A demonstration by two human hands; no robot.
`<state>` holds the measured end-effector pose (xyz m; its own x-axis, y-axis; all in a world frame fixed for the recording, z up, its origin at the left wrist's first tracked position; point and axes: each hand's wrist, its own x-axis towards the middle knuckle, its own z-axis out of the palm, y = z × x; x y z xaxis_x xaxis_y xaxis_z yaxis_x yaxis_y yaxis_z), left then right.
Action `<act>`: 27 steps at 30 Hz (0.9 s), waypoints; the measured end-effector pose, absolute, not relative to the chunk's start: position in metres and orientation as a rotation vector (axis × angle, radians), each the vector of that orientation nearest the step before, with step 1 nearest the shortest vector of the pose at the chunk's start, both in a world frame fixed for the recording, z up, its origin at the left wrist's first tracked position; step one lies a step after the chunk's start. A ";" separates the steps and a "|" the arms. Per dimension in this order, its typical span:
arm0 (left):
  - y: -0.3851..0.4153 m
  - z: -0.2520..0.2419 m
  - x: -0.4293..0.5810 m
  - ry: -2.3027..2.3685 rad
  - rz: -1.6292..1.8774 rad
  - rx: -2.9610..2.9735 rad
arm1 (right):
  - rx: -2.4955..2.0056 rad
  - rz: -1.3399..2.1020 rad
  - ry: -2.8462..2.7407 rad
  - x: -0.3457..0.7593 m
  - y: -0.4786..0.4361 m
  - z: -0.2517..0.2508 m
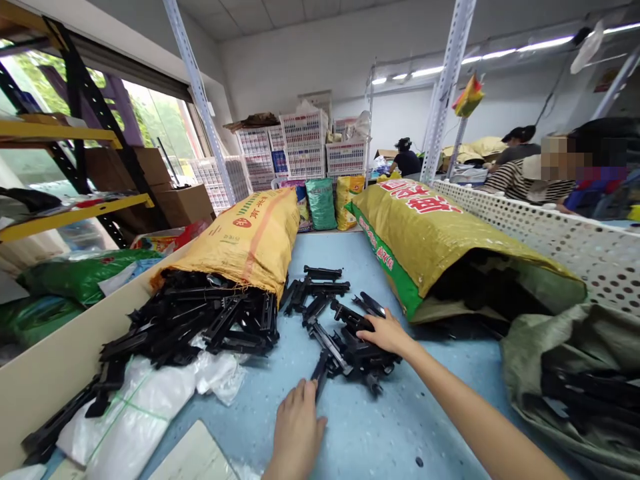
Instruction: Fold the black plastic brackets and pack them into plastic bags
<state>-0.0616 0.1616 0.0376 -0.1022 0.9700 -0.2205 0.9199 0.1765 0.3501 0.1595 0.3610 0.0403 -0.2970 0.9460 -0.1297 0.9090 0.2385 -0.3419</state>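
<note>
My right hand (386,331) reaches forward and rests on a small heap of black plastic parts (350,347) in the middle of the blue table (380,427); its fingers curl over one piece. My left hand (297,427) lies low near the table's front, fingers bent around the end of a long black part (320,373). A yellow sack (250,237) on the left spills many more black parts (195,320) onto white plastic sheeting (145,407).
A yellow-green sack (440,233) lies open on the right, with an olive sack (575,373) of black parts nearer me. A perforated white panel (550,233) borders the right side. People work beyond it. White crates (305,143) stack at the back; shelving stands left.
</note>
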 end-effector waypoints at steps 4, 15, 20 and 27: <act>0.168 0.050 -0.069 2.174 0.151 1.784 | -1.775 0.528 -2.347 0.183 0.309 0.033; 0.053 0.085 -0.030 1.426 0.990 1.341 | -0.937 1.286 -1.660 0.154 0.128 0.074; -0.002 0.079 0.010 0.897 1.043 0.942 | -0.906 1.586 -1.208 0.133 0.067 0.053; -0.026 0.084 0.011 1.095 1.005 1.071 | -1.040 0.950 -1.661 0.170 0.044 0.042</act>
